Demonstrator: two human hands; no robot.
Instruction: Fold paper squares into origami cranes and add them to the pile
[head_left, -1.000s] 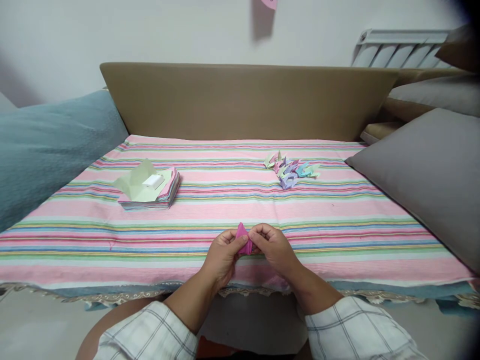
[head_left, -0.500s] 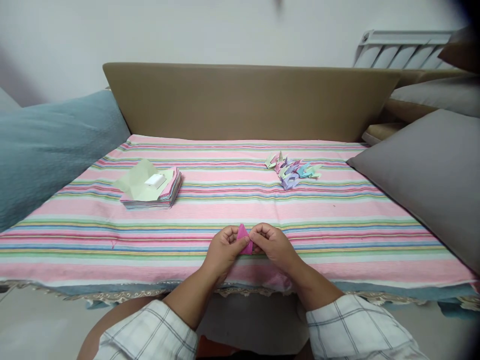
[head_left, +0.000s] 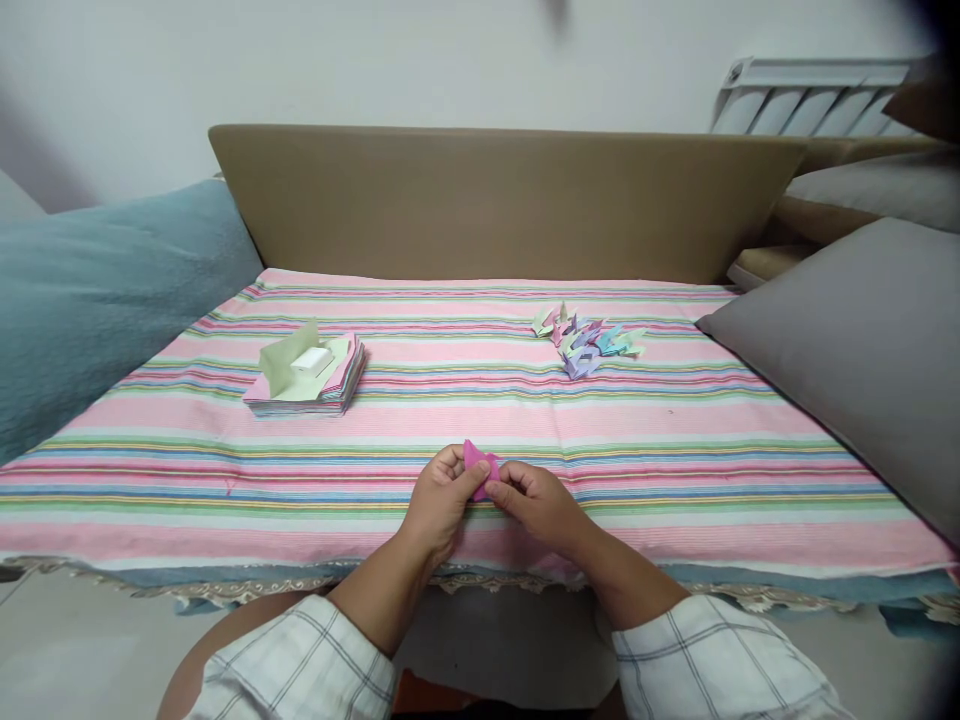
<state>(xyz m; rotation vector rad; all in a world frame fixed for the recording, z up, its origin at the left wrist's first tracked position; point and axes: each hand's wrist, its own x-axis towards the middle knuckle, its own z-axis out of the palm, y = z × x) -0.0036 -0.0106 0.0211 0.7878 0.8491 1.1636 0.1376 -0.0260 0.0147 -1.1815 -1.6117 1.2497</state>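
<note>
A small piece of folded magenta paper [head_left: 474, 460] is held just above the striped cloth, near its front edge. My left hand [head_left: 442, 500] pinches it from the left, thumb across its face. On the other side my right hand [head_left: 536, 500] grips its right edge between thumb and fingers. Parts of the paper are hidden behind my fingertips. Farther back on the right lies a cluster of folded paper cranes [head_left: 581, 345] in purple, green, pink and blue. At the left stands a stack of coloured paper sheets [head_left: 300, 408], topped by a small white block [head_left: 312, 361].
The striped cloth [head_left: 450, 420] covers the seat, with a lace-trimmed front edge. A brown backrest [head_left: 495, 205] rises behind it. A blue cushion [head_left: 112, 290] leans at the left and a grey cushion [head_left: 855, 340] at the right. A white radiator [head_left: 810, 95] is on the wall.
The magenta paper has shifted slightly left and tilted; its triangular outline has changed. My right hand's grip has moved lower along its edge. The loose top sheet on the stack now stands up more.
</note>
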